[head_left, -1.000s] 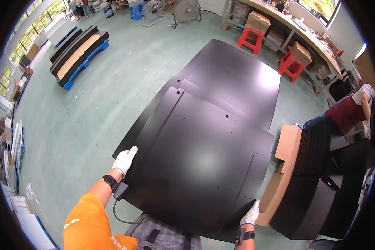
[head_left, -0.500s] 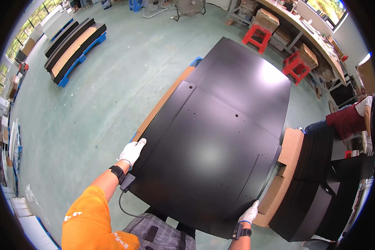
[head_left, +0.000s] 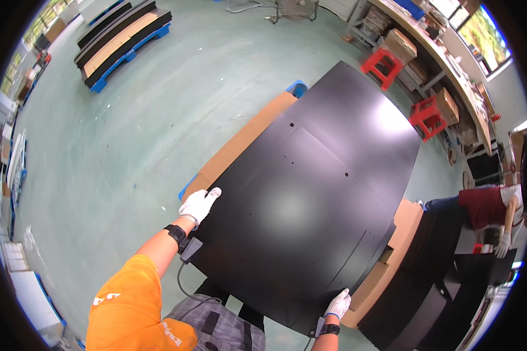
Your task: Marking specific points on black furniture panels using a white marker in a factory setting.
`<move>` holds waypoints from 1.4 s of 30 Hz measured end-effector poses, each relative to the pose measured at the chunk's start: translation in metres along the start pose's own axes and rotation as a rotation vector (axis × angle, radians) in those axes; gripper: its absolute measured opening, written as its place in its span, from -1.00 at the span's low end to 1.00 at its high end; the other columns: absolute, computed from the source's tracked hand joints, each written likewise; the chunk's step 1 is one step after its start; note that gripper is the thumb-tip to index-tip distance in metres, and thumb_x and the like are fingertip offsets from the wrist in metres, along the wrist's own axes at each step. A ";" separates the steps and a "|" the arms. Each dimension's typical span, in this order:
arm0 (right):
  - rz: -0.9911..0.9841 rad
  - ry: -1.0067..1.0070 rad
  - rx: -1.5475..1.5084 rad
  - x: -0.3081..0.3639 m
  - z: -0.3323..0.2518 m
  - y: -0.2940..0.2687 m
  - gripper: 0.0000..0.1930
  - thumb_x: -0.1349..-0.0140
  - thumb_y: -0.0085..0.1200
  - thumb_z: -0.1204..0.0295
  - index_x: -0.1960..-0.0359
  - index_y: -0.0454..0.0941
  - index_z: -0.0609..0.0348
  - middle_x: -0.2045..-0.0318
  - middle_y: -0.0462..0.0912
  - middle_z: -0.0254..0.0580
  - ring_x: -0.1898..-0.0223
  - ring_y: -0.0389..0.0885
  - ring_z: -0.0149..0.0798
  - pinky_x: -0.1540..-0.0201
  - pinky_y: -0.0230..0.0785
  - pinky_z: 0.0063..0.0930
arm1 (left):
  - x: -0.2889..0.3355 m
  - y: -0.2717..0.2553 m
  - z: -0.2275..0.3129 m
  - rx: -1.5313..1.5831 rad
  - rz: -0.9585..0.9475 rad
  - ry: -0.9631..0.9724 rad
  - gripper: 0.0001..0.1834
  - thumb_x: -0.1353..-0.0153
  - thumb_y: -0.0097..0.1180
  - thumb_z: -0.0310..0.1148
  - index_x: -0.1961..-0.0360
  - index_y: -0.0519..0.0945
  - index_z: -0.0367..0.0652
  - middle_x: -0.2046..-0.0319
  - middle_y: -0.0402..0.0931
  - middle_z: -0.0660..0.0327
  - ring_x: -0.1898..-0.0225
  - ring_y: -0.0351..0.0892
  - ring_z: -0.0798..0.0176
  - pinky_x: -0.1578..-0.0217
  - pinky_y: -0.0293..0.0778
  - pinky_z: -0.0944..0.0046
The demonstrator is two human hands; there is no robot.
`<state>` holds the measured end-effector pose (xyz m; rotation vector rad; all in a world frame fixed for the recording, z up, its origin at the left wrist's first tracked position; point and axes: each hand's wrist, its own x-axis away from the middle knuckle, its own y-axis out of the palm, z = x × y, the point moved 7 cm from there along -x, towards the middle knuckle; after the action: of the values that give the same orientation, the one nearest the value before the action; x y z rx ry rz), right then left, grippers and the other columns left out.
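A large, flat black panel (head_left: 287, 228) with small holes and a narrow slot stretches out before me. My left hand (head_left: 198, 206), in a white glove, grips its left edge, thumb on top and fingers hidden. At the near right edge, my gloved right hand (head_left: 338, 303) holds the same panel, its fingers partly out of sight. Brown cardboard (head_left: 240, 143) shows along the panel's left side, over a blue pallet (head_left: 298, 89). Whether the panel touches what lies below it, I cannot tell.
To the right stand stacked black panels (head_left: 416, 281) beside brown cardboard (head_left: 405, 225). A co-worker in a dark red garment (head_left: 480, 207) reaches over them with a gloved hand. Red stools (head_left: 383, 68) stand by a workbench (head_left: 451, 64). Another loaded blue pallet (head_left: 129, 57) is at far left.
The panel has turned and shifted rightward relative to the pallet, with both hands still on it. More cardboard shows along its left side. My view has also shifted.
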<state>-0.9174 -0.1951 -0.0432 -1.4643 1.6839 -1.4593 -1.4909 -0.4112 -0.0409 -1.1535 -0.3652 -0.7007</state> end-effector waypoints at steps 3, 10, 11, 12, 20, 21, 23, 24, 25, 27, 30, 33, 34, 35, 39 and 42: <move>0.013 0.009 0.131 0.006 -0.010 -0.002 -0.36 -0.39 -0.34 -0.02 -0.12 0.37 0.40 -0.06 0.47 0.25 -0.10 0.43 0.15 -0.17 0.25 -0.15 | 0.004 -0.004 0.005 0.011 -0.024 0.006 -0.15 -0.15 -0.33 0.47 0.22 0.57 -0.18 0.20 0.58 -0.04 0.06 0.53 -0.11 0.05 0.39 0.00; -0.008 0.062 0.360 0.004 -0.011 0.003 -0.38 -0.38 -0.33 -0.01 -0.13 0.37 0.35 -0.08 0.44 0.27 -0.11 0.41 0.15 -0.17 0.26 -0.12 | -0.002 -0.001 -0.005 0.091 -0.049 0.006 -0.17 -0.15 -0.31 0.46 0.33 0.59 -0.16 0.32 0.60 0.03 0.17 0.57 -0.06 0.14 0.44 -0.01; 0.003 0.051 0.365 0.000 -0.008 0.004 -0.39 -0.37 -0.30 0.00 -0.11 0.39 0.35 -0.05 0.46 0.28 -0.08 0.44 0.16 -0.15 0.28 -0.11 | -0.001 -0.001 -0.003 0.098 -0.064 0.012 -0.18 -0.14 -0.29 0.46 0.34 0.59 -0.16 0.34 0.60 0.04 0.18 0.58 -0.06 0.16 0.45 -0.01; 0.010 0.040 0.366 -0.003 -0.006 0.006 -0.40 -0.36 -0.27 0.00 -0.09 0.41 0.36 -0.02 0.48 0.30 -0.06 0.46 0.17 -0.14 0.29 -0.10 | 0.002 -0.005 -0.002 0.102 -0.074 0.021 -0.18 -0.14 -0.27 0.46 0.35 0.59 -0.16 0.35 0.60 0.04 0.20 0.58 -0.05 0.18 0.46 -0.01; -0.044 -0.035 0.342 -0.018 -0.002 0.009 -0.26 -0.30 -0.17 -0.11 0.03 0.44 0.58 0.06 0.53 0.38 -0.02 0.48 0.24 -0.08 0.32 -0.12 | 0.006 -0.007 -0.007 0.183 -0.138 -0.002 -0.21 -0.18 -0.17 0.38 0.20 0.58 -0.27 0.34 0.60 0.01 0.20 0.59 -0.04 0.15 0.45 0.03; -0.045 -0.037 0.344 -0.019 -0.003 0.010 -0.26 -0.30 -0.17 -0.11 0.03 0.44 0.58 0.06 0.53 0.38 -0.02 0.48 0.24 -0.08 0.32 -0.12 | 0.005 -0.006 -0.009 0.177 -0.106 0.014 -0.20 -0.19 -0.19 0.38 0.18 0.58 -0.26 0.34 0.61 0.01 0.21 0.59 -0.04 0.16 0.46 0.02; -0.068 -0.008 0.328 -0.023 0.002 0.011 -0.24 -0.30 -0.17 -0.11 0.00 0.42 0.59 0.02 0.50 0.39 -0.05 0.47 0.23 -0.11 0.30 -0.13 | 0.005 -0.002 -0.007 0.169 -0.079 0.037 -0.19 -0.19 -0.20 0.38 0.16 0.59 -0.26 0.34 0.61 0.01 0.23 0.60 -0.03 0.16 0.46 0.01; -0.062 -0.002 0.327 -0.026 0.006 0.011 -0.24 -0.30 -0.17 -0.11 0.00 0.42 0.59 0.02 0.50 0.39 -0.05 0.47 0.23 -0.11 0.30 -0.13 | 0.005 -0.002 -0.006 0.168 -0.055 0.009 -0.26 -0.18 -0.15 0.35 0.19 0.58 -0.20 0.29 0.59 0.02 0.17 0.58 -0.03 0.15 0.46 0.00; -0.070 0.004 0.304 -0.029 0.010 0.011 -0.23 -0.30 -0.17 -0.11 -0.01 0.41 0.59 0.00 0.49 0.40 -0.06 0.46 0.23 -0.11 0.30 -0.14 | 0.006 -0.001 -0.006 0.166 -0.032 -0.017 -0.32 -0.18 -0.11 0.32 0.22 0.58 -0.15 0.24 0.58 0.04 0.11 0.56 -0.02 0.14 0.46 -0.02; -0.088 0.012 0.279 -0.026 0.007 0.016 -0.23 -0.30 -0.17 -0.12 -0.03 0.40 0.59 -0.01 0.48 0.41 -0.07 0.45 0.23 -0.12 0.30 -0.15 | 0.010 -0.005 -0.002 0.074 0.101 0.061 -0.37 -0.17 -0.04 0.25 0.20 0.58 -0.16 0.18 0.55 0.03 0.06 0.53 -0.02 0.10 0.45 -0.01; -0.094 0.025 0.263 -0.021 0.006 0.014 -0.23 -0.31 -0.18 -0.11 -0.08 0.36 0.57 -0.03 0.47 0.40 -0.09 0.44 0.23 -0.13 0.30 -0.15 | 0.021 -0.025 0.016 -0.047 0.314 0.311 -0.35 -0.08 0.14 0.15 0.04 0.51 -0.22 0.03 0.45 0.00 -0.08 0.40 -0.02 -0.02 0.39 0.03; -0.056 0.048 0.327 -0.005 -0.016 0.008 -0.24 -0.31 -0.19 -0.10 -0.15 0.32 0.51 -0.08 0.43 0.39 -0.12 0.42 0.23 -0.19 0.28 -0.14 | 0.017 -0.008 0.006 -0.031 0.063 0.140 0.09 0.04 0.20 0.26 -0.30 0.15 -0.38 -0.23 0.24 -0.10 -0.29 0.19 -0.05 -0.26 0.19 0.11; -0.070 0.046 0.323 -0.003 -0.022 0.016 -0.24 -0.31 -0.19 -0.10 -0.15 0.32 0.51 -0.08 0.43 0.39 -0.12 0.42 0.23 -0.19 0.28 -0.14 | 0.012 -0.003 -0.005 -0.041 0.072 0.132 0.09 0.04 0.20 0.26 -0.30 0.15 -0.38 -0.23 0.24 -0.10 -0.29 0.19 -0.05 -0.26 0.19 0.11; -0.044 0.039 0.326 -0.002 -0.022 0.013 -0.24 -0.31 -0.19 -0.10 -0.16 0.31 0.51 -0.09 0.42 0.39 -0.14 0.40 0.23 -0.20 0.26 -0.14 | 0.011 0.001 -0.003 -0.040 0.041 0.157 0.11 0.03 0.20 0.25 -0.31 0.10 -0.40 -0.28 0.17 -0.11 -0.32 0.14 -0.05 -0.30 0.12 0.12; -0.038 0.053 0.319 -0.004 -0.017 0.012 -0.22 -0.30 -0.22 -0.14 -0.19 0.29 0.47 -0.13 0.37 0.39 -0.18 0.35 0.21 -0.22 0.22 -0.13 | 0.015 0.009 0.003 -0.154 0.076 0.250 0.14 0.03 0.20 0.23 -0.33 0.04 -0.43 -0.33 0.09 -0.11 -0.36 0.06 -0.04 -0.35 0.01 0.14; -0.030 0.053 0.328 -0.005 -0.014 0.011 -0.21 -0.30 -0.23 -0.15 -0.20 0.28 0.45 -0.13 0.37 0.38 -0.17 0.35 0.21 -0.21 0.23 -0.13 | 0.012 0.009 0.004 -0.121 0.068 0.235 0.14 0.04 0.21 0.22 -0.33 0.04 -0.43 -0.34 0.07 -0.12 -0.36 0.05 -0.04 -0.36 -0.01 0.15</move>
<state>-0.9322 -0.1866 -0.0505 -1.2852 1.3746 -1.7091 -1.4755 -0.4095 -0.0387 -1.1768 -0.0858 -0.7978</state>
